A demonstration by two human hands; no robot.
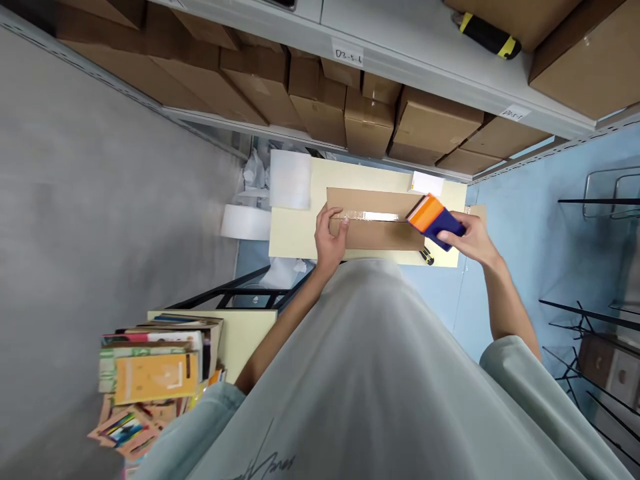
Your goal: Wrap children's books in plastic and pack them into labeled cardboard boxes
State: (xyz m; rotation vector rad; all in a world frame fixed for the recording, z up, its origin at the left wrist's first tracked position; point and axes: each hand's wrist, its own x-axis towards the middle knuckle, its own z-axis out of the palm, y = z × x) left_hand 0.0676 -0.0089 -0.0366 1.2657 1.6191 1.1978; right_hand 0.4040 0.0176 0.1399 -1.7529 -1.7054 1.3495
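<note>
A long, flat cardboard box (383,235) lies on a pale yellow table, with a shiny strip of clear tape (377,217) along its middle seam. My left hand (331,239) grips the box's left end, its fingers over the edge and its thumb on top. In my right hand (473,237) is an orange and dark blue tape dispenser (435,220), tilted over the box's right end, where the tape strip meets it. Whether the dispenser touches the cardboard is unclear. A black and yellow utility knife (427,256) lies by the box's near right corner.
Several cardboard boxes (370,123) fill the shelf beyond the table (350,175). White rolls (290,180) stand at the left, and a small white box (427,183) at the back. Another utility knife (487,35) lies on the upper shelf. Stacked books and packets (157,377) are at lower left; black racks (595,313) at right.
</note>
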